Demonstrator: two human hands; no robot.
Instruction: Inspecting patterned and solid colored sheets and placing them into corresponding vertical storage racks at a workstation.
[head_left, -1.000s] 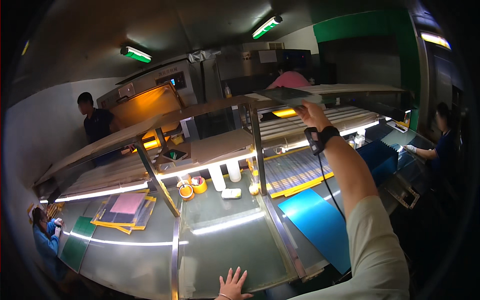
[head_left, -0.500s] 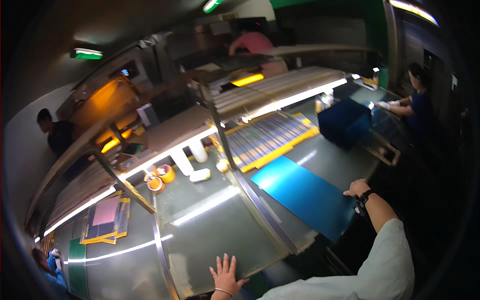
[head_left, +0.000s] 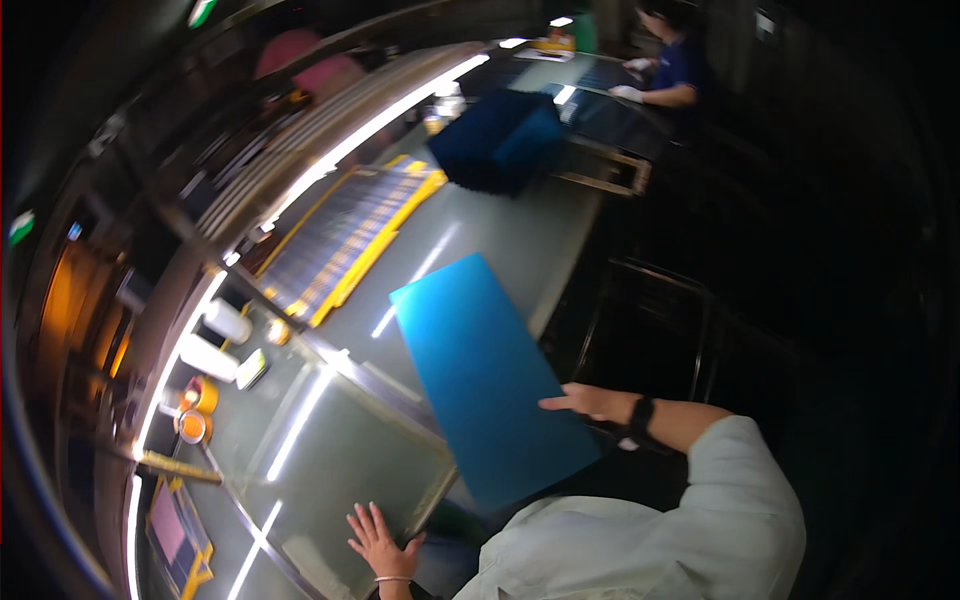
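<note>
A flat, glossy blue sheet [head_left: 480, 370] lies at a slant, its far end over the glass-topped bench and its near end out past the front edge. My right hand [head_left: 590, 402] is closed on the sheet's right edge, the index finger pointing along the top face; the thumb is hidden beneath. On the wrist is a dark band. My left hand [head_left: 378, 545] has its fingers spread near the front edge of the bench, left of the sheet, and holds nothing. A thin bracelet circles that wrist.
Yellow-edged striped panels [head_left: 350, 235] lie beyond the sheet, below a lit shelf. A dark blue ridged stack [head_left: 500, 140] stands farther right. Orange tubs [head_left: 195, 427] and white rolls [head_left: 208, 357] sit at left. A metal frame [head_left: 640, 270] stands right of the bench. A gloved co-worker [head_left: 665, 70] works far off.
My view has swung to the right. The blue sheet has turned and come toward me with my right hand on its edge. My left hand remains spread by the bench edge.
</note>
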